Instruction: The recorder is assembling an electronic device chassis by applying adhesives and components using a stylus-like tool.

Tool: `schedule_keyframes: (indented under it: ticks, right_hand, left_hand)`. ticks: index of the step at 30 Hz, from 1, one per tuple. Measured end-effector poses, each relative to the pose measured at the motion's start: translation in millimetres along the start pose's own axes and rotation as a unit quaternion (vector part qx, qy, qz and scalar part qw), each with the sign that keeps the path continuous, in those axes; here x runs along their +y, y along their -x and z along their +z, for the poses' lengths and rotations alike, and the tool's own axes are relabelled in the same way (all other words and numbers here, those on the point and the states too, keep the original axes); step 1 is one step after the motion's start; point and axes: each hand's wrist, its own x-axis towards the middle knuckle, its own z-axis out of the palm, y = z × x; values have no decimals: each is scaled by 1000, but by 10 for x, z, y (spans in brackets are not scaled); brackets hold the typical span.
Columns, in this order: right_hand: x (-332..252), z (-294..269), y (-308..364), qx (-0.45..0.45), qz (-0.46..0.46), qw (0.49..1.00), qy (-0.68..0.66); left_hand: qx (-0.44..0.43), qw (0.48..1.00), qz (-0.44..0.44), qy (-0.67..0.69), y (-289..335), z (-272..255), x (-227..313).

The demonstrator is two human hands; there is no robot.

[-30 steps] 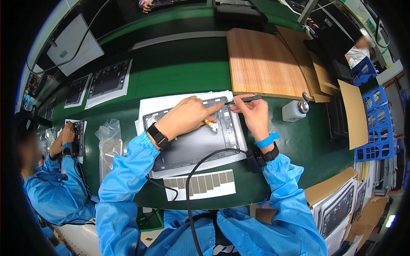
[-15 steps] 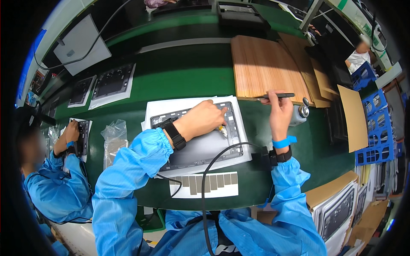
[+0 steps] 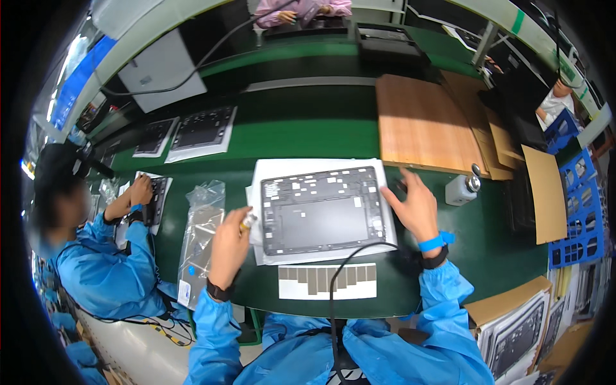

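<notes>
A dark grey tablet housing (image 3: 314, 221) lies on white sheets (image 3: 389, 240) in front of me, small white labels dotted over its upper part. At its left side, my left hand (image 3: 230, 247) pinches a small white-and-yellow piece (image 3: 248, 221) between thumb and fingers; its exact kind is unclear. My right hand (image 3: 414, 204) is beside the housing's right edge, thumb and fingers apart, with nothing visible in it. Nearer me lies a white card (image 3: 327, 290) with a row of grey strips of unequal length. A black cable (image 3: 333, 301) passes over the card toward the housing.
A clear plastic bag (image 3: 204, 221) lies to the left. Right of my right hand stand a metal-topped bottle (image 3: 459, 190) and, farther back, a wooden board (image 3: 427, 128). Blue racks (image 3: 581, 212) line the right side. At left, a co-worker's hands (image 3: 138, 190) handle another dark panel.
My left hand has moved left off the housing, still with the small piece. My right hand has come down beside the housing; the dark pen-like tool is no longer in it. The view has shifted.
</notes>
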Motion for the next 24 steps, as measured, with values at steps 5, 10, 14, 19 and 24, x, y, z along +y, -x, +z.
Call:
schedule_keyframes:
  ticks: [5, 10, 14, 19, 24]
  right_hand:
    - [-120, 43, 244, -98, 101, 989, -51]
    - [-339, 88, 432, 105, -49, 993, -21]
    - [-255, 134, 387, 155, 35, 938, -307]
    - [-423, 129, 246, -56, 114, 889, -440]
    - [-130, -83, -154, -118, 208, 871, -429]
  left_hand:
    - [-39, 999, -29, -20, 376, 161, 126]
    - [-21, 999, -38, -4, 425, 261, 158]
    - [32, 996, 10, 79, 436, 329, 108]
    - [14, 996, -36, 86, 475, 113, 80]
    - [60, 992, 101, -52, 419, 188, 233]
